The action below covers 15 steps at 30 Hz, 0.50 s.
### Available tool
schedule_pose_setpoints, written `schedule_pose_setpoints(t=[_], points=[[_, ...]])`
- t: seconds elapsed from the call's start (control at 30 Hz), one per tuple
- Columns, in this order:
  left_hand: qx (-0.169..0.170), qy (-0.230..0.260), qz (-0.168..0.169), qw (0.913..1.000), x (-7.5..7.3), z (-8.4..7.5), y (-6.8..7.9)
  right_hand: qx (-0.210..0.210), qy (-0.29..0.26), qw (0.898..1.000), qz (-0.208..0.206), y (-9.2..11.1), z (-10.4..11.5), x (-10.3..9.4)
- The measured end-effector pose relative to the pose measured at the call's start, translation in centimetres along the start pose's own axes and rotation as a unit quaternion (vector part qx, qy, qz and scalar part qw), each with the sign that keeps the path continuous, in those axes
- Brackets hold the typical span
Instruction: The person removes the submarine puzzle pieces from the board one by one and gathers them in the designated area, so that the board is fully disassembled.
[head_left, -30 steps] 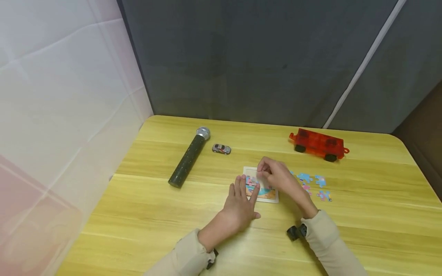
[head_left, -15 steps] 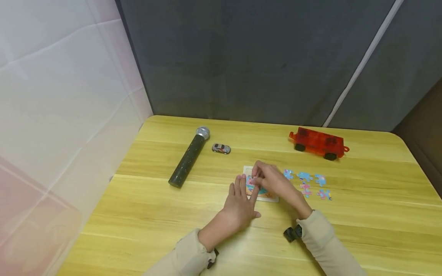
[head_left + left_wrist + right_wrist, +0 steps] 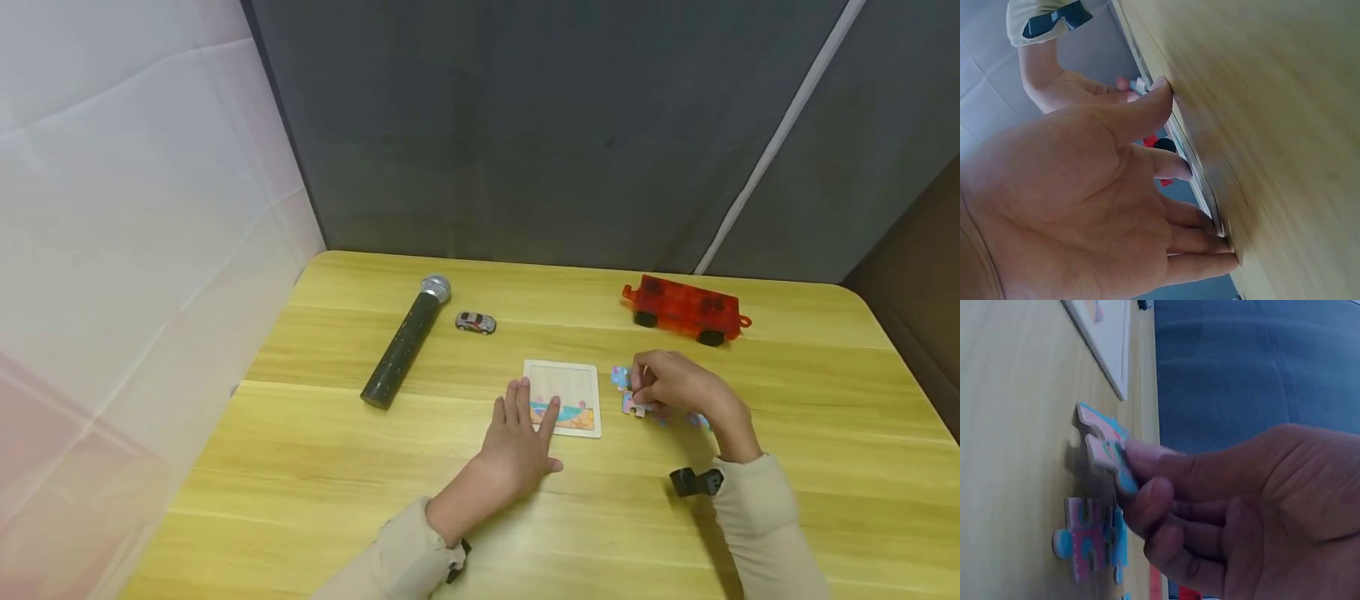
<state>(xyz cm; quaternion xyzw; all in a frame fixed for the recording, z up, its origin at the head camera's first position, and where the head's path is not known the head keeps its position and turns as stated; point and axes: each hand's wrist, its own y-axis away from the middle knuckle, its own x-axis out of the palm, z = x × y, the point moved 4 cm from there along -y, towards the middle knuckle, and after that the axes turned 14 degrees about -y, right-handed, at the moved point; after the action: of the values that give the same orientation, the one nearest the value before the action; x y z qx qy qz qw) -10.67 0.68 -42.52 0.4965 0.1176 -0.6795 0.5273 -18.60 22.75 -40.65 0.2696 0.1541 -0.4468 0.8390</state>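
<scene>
My left hand (image 3: 516, 454) rests with straight, spread fingers on the lower left of a square puzzle board (image 3: 562, 364). Seen in the left wrist view, its fingertips (image 3: 1225, 262) meet the board's edge and the table. A bottom strip of beach picture (image 3: 573, 417) fills the board's near part; above it the backing shows bare. To the right of the board, my right hand (image 3: 681, 385) pinches a pink-and-blue jigsaw piece (image 3: 1107, 447) between thumb and fingers, tilted close over the table. Loose jigsaw pieces (image 3: 1088, 540) lie beneath and beside that hand, partly hidden by it.
A black microphone (image 3: 405, 346) lies at the left, with a small toy car (image 3: 476, 322) to its right. At the back right stands a red toy wagon (image 3: 682, 308). Grey cloth (image 3: 487, 133) hangs behind the table and white cloth (image 3: 150, 250) at its left.
My right hand has gone from the board rightward to the loose pieces, a jigsaw piece in its pinch. Pink pieces seen on the board's left are gone. The left hand has stayed put.
</scene>
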Motion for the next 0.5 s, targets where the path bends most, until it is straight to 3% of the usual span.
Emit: schedule_pose_setpoints(t=[0.3, 0.5], points=[[0.002, 0.034, -0.006, 0.9994, -0.4, 0.4, 0.6, 0.02, 0.061, 0.997, -0.043, -0.8, -0.1, 1.0], [0.023, 0.014, -0.012, 0.9996, -1.3, -0.2, 1.6, 0.04, 0.103, 0.991, -0.075, -0.6, 0.7, 1.5]])
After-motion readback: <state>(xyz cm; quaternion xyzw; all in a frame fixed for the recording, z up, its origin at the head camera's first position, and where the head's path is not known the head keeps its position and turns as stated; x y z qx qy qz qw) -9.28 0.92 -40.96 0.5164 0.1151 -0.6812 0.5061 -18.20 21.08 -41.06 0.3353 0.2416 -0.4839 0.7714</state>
